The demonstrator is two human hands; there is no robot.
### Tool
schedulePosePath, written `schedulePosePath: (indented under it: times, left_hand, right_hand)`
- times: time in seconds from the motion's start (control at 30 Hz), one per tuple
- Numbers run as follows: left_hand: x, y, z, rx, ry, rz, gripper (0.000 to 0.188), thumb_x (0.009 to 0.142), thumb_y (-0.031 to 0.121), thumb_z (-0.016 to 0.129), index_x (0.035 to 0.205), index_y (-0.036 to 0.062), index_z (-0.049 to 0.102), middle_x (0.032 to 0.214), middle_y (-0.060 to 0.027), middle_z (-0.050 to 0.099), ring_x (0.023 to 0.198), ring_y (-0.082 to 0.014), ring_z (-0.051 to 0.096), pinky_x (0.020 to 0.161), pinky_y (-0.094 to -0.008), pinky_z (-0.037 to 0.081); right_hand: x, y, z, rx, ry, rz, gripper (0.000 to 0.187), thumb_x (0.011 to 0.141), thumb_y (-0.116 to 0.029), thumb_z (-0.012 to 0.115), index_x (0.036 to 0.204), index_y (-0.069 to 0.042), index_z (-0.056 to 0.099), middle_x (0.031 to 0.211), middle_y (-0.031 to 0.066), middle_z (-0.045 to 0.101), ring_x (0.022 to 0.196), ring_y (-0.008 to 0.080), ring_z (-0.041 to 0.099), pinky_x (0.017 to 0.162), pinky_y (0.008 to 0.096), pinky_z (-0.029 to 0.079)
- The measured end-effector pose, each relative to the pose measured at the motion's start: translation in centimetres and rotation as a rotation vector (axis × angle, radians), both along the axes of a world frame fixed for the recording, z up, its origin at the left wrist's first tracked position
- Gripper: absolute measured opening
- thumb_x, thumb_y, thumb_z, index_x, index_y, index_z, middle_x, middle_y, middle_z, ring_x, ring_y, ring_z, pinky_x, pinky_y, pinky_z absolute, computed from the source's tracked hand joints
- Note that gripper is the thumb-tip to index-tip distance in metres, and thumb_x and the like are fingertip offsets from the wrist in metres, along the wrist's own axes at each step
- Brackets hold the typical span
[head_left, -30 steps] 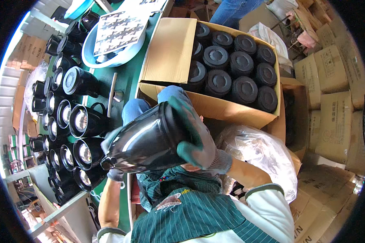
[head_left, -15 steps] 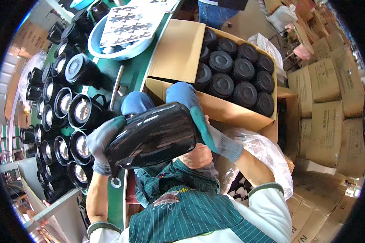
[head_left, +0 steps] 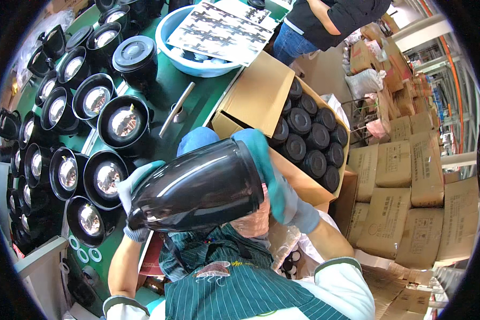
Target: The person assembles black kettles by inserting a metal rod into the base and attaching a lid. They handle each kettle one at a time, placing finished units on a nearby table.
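A glossy black vacuum-flask body [head_left: 197, 184] lies on its side above the wearer's lap, its broad end toward three o'clock and its narrow end toward nine. The left hand [head_left: 127, 193], gloved, has its grip wrapped round the narrow end, pinching it; the gloved right hand [head_left: 274, 184] presses its grip over the broad end, some fingers out of sight. Holding both ends probably shares the weight and keeps the slick, tapered surface from slipping.

From that body, black shells with silvery liners [head_left: 124, 121] crowd the green worktop [head_left: 168, 85] toward ten o'clock, seemingly stood mouth-up so the liners stay seated. A capped flask [head_left: 135, 56] stands at eleven. At two o'clock, a cardboard carton [head_left: 301, 181] holds black flasks [head_left: 298, 120] in close rows, likely packed snugly so that they brace one another.
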State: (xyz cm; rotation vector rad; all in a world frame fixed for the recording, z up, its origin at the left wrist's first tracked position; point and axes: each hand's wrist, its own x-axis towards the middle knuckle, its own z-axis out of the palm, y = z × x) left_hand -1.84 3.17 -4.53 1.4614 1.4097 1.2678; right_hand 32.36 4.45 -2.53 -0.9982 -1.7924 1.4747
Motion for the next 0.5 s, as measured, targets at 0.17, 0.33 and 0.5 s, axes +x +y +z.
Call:
schedulePosePath:
  times: [0.17, 0.33, 0.5]
  left_hand:
    - [0.4, -0.3, 0.7, -0.166, -0.145, -0.018, 0.035, 0.082, 0.016, 0.074, 0.111, -0.0032, 0.075, 0.101, -0.0124, 0.077, 0.094, -0.0190, 0.073, 0.088, -0.0315, 0.056]
    - [-0.4, 1.3, 5.9, 0.562, 0.587, -0.130, 0.028, 0.079, 0.010, 0.071, 0.106, 0.0043, 0.078, 0.104, -0.0165, 0.077, 0.094, -0.0297, 0.076, 0.082, -0.0355, 0.061]
    - [0.1, 0.3, -0.6, -0.148, -0.297, -0.118, 0.032, 0.090, 0.014, 0.072, 0.117, -0.0018, 0.072, 0.106, -0.0078, 0.075, 0.093, -0.0152, 0.070, 0.086, -0.0301, 0.057]
  right_hand:
    - [-3.2, 1.7, 1.7, 0.048, 0.262, -0.053, 0.084, 0.102, -0.047, 0.056, 0.164, -0.003, 0.020, 0.166, 0.0172, 0.024, 0.151, 0.0277, 0.030, 0.125, 0.0367, 0.022]
    - [4.5, -2.3, -11.4, -0.680, 0.566, -0.204, 0.062, 0.105, -0.026, 0.062, 0.157, -0.004, 0.036, 0.146, 0.0112, 0.054, 0.130, 0.0191, 0.054, 0.116, 0.0355, 0.041]
    - [2.5, -1.3, -7.3, -0.283, 0.300, -0.243, 0.053, 0.105, -0.021, 0.061, 0.152, -0.004, 0.044, 0.139, 0.0110, 0.060, 0.120, 0.0189, 0.061, 0.109, 0.0345, 0.047]
